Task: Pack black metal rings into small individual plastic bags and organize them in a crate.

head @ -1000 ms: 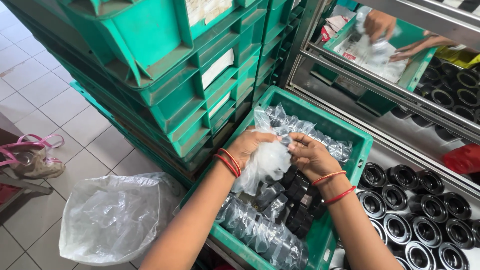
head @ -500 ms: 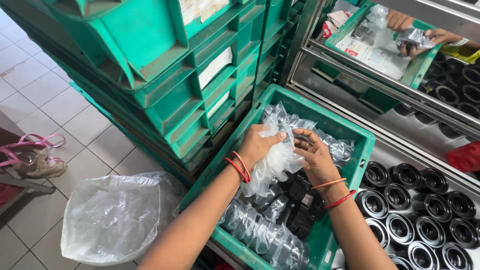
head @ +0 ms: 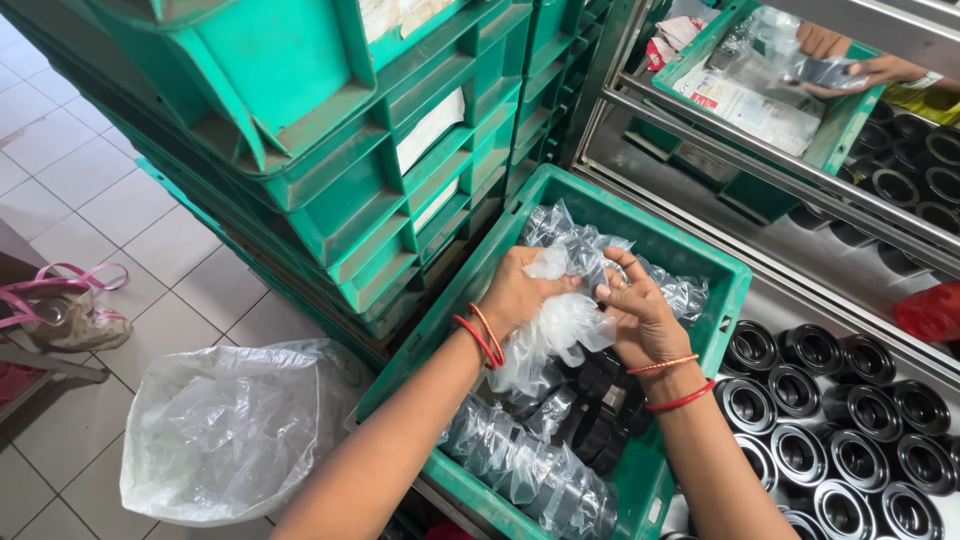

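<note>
Two hands work a crumpled clear plastic bag (head: 560,325) over a green crate (head: 722,280) of black parts.

The left hand (head: 515,292) has its fingers curled shut on the bag's bunched upper end, while the right hand (head: 640,318) pinches the film from the other side, fingertips together, so the soft wrap hangs between them just above the crate. Below lie glossy black moulded parts (head: 600,405), some loose, others sealed in wrinkled clear sleeves (head: 530,470). Red and orange bangles circle both wrists. Stacked green bins (head: 330,190) rise to the left, ribbed and hard-edged; a slack plastic sack (head: 225,430) sits on the tiled floor. To the right, round black rings (head: 850,420) stand in rows. Farther off, another person's hands (head: 850,60) handle a packet over a second crate.
</note>
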